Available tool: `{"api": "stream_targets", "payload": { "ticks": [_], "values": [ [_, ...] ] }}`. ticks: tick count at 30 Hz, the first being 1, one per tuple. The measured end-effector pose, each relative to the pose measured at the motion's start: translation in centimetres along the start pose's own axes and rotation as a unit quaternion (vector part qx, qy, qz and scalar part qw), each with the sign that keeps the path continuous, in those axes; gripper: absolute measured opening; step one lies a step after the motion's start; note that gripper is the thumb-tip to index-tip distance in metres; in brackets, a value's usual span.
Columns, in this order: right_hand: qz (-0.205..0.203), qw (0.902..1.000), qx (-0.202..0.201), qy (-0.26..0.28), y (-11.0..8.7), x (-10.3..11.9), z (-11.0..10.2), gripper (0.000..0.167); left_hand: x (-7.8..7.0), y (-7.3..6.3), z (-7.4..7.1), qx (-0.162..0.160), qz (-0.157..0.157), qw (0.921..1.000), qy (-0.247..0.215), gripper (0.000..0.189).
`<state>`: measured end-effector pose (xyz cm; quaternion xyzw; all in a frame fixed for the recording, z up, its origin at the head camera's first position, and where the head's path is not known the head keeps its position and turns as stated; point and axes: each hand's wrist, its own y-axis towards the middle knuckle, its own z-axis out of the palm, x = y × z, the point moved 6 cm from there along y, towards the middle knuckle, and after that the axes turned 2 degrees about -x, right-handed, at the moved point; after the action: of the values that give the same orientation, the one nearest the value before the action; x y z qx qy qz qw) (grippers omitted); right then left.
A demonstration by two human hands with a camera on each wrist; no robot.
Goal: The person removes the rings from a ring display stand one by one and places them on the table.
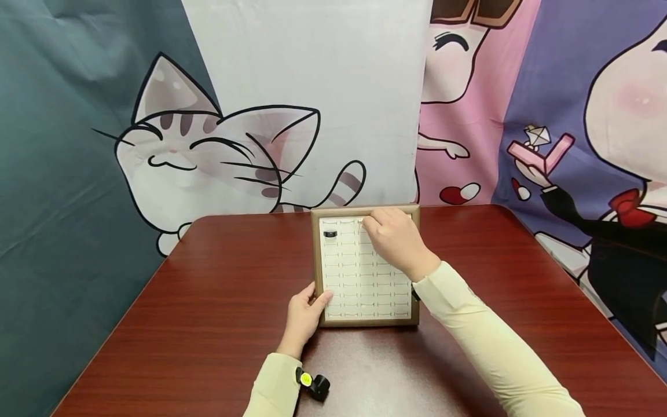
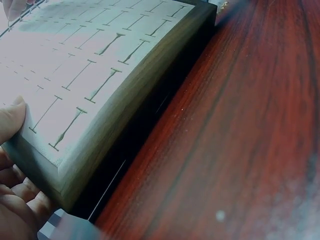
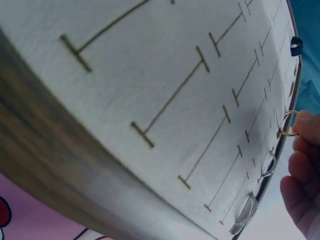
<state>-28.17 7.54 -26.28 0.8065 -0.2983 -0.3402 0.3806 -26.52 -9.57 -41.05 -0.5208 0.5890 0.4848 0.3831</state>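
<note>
A wood-framed ring display board (image 1: 366, 323) with a white slotted pad stands tilted up on the table. My left hand (image 1: 304, 315) grips its lower left edge, the thumb on the front and the fingers behind, as the left wrist view shows. At the top rows, my right hand (image 1: 396, 240) pinches a gold ring (image 3: 289, 124) between thumb and fingertip, with the ring's far side right at the pad. A black ring (image 1: 330, 234) sits in a slot near the upper left. Beside the gold ring, a silver ring (image 3: 270, 165) and a stone-studded silver ring (image 3: 246, 215) sit in slots.
The reddish-brown wooden table (image 1: 219, 289) spreads around the board. Behind it hangs a cartoon-printed cloth (image 1: 323, 52). A small black camera (image 1: 318, 387) is strapped on the left wrist.
</note>
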Motion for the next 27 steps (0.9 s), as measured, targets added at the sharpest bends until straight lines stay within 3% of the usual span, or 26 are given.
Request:
{"api": "stream_targets", "payload": {
  "ticks": [27],
  "values": [
    [0.017,0.9998,0.006,-0.008,-0.34,0.12,-0.27,0.008,0.32,-0.01,0.19,0.007,-0.001,0.9999,-0.014,0.036]
  ]
}}
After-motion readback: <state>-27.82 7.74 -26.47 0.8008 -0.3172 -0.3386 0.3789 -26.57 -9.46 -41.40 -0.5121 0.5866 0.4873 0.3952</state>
